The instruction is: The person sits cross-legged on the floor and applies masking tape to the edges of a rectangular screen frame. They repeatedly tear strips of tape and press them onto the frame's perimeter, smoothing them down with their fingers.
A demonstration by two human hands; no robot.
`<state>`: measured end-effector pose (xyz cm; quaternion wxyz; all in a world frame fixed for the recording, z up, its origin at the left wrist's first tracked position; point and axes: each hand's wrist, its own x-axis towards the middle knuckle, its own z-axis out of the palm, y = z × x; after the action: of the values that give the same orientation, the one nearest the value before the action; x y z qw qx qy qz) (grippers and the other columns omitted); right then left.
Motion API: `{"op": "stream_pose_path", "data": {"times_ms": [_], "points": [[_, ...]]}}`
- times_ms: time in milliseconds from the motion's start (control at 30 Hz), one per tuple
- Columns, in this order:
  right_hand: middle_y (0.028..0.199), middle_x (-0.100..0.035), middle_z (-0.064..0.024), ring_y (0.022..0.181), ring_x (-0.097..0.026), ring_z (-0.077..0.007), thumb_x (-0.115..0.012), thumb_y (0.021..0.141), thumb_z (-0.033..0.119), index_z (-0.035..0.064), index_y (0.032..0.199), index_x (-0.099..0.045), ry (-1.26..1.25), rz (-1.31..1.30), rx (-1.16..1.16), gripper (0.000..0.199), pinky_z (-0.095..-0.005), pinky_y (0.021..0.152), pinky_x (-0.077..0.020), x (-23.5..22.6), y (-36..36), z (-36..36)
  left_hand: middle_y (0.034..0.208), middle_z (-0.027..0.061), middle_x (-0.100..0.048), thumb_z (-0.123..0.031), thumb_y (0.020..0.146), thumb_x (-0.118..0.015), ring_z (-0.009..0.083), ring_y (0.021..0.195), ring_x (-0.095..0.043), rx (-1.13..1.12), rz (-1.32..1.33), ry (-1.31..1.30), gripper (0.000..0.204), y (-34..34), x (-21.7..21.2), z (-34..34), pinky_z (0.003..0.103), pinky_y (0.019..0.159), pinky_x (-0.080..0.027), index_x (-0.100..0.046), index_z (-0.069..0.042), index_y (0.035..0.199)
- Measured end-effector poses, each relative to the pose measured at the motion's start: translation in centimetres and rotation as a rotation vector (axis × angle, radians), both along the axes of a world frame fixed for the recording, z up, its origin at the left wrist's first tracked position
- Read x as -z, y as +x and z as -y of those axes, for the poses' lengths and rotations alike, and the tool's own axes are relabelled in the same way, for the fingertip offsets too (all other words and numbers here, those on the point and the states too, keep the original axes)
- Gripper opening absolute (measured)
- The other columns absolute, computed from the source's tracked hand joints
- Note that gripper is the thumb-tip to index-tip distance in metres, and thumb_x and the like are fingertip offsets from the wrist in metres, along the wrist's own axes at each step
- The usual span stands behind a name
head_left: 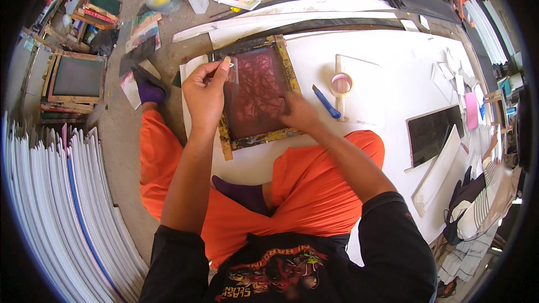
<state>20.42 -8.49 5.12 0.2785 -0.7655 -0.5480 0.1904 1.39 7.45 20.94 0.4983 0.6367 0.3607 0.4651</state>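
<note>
Head view, where things are: While the person sits cross-legged on the floor in orange trousers, a wooden printing screen [255, 92] lies in front of the knees on a big white sheet [387, 95].
Head view, the screen: Its mesh is dark red with a crinkly pattern, and its wooden frame is smeared with yellow and dark paint.
Head view, what looks done: I think tape already runs along the top-left edge of the mesh, because a shiny clear strip [233, 73] shows there.
Head view, what looks left: The right and lower edges show no shiny strip that I can see, so they may be bare.
Head view, left hand: The left hand [205, 92] is raised over the left side of the frame, with thumb and fingers pinched together on the clear strip.
Head view, right hand: The right hand [297, 113] lies flat on the mesh near the lower right corner, fingers spread and pressing down, holding nothing.
Head view, arms: Both forearms reach forward from the lower edge, elbows bent.
Head view, close by: A roll of tape [341, 85] and a blue cutter knife [326, 102] lie just right of the screen on the white sheet.
</note>
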Motion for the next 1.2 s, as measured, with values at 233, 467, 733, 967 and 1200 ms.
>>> {"op": "stream_pose_path", "data": {"times_ms": [233, 467, 733, 967, 1200], "points": [[0.138, -0.059, -0.0176, 0.132, -0.058, -0.0308, -0.093, 0.071, 0.009, -0.0009, 0.144, -0.05, 0.565, -0.54, 0.226, 0.086, -0.0415, 0.109, -0.0489, 2.7, -9.2, -7.6, 0.093, 0.0062, -0.072, -0.015, 0.097, -0.078, 0.013, 0.082, -0.068, 0.017, 0.123, -0.138, 0.022, -0.1, -2.0, -0.7, 0.028, 0.082, -0.054, -0.074, 0.005, 0.105], [0.12, -0.069, -0.0196, 0.115, -0.062, -0.0419, -0.082, 0.081, 0.014, 0.0059, 0.132, -0.064, 0.544, -0.512, 0.378, 0.055, -0.0473, 0.098, -0.0501, 4.0, -12.0, -9.6, 0.094, 0.0075, -0.071, -0.013, 0.097, -0.077, 0.0161, 0.082, -0.07, 0.009, 0.372, -0.314, 0.02, 0.2, -3.0, -0.9, 0.032, 0.086, -0.061, -0.071, 0.005, 0.105], [0.1, -0.075, -0.0171, 0.086, -0.074, -0.0342, -0.076, 0.087, 0.005, 0.0037, 0.108, -0.076, 0.559, 0.078, 0.279, 0.021, -0.039, 0.078, -0.0585, 2.8, 0.7, -3.3, 0.087, 0.0074, -0.067, -0.011, 0.095, -0.078, 0.0239, 0.082, -0.074, -0.022, 0.349, -0.42, 0.021, -3.5, 1.2, -3.9, 0.038, 0.088, -0.063, -0.067, 0.006, 0.102], [0.098, -0.073, -0.0132, 0.09, -0.07, -0.0356, -0.075, 0.079, 0.004, 0.006, 0.105, -0.072, 0.526, 0.268, -0.001, 0.027, -0.0446, 0.079, -0.0576, -1.5, 3.9, 0.1, 0.085, 0.0066, -0.064, -0.015, 0.094, -0.08, 0.0236, 0.082, -0.074, -0.06, 0.187, -0.499, 0.027, -3.3, 4.8, -3.4, 0.036, 0.083, -0.063, -0.066, 0.006, 0.101], [0.085, -0.069, -0.0088, 0.071, -0.067, -0.0282, -0.074, 0.081, 0.0, 0.0039, 0.103, -0.071, 0.493, 0.569, -0.268, 0.022, -0.0406, 0.066, -0.0553, -3.0, 4.6, 1.8, 0.086, 0.0061, -0.063, -0.017, 0.093, -0.08, 0.0196, 0.073, -0.068, -0.065, -0.061, -0.633, 0.026, -5.8, 10.0, -3.7, 0.032, 0.075, -0.061, -0.067, 0.004, 0.1]]}}
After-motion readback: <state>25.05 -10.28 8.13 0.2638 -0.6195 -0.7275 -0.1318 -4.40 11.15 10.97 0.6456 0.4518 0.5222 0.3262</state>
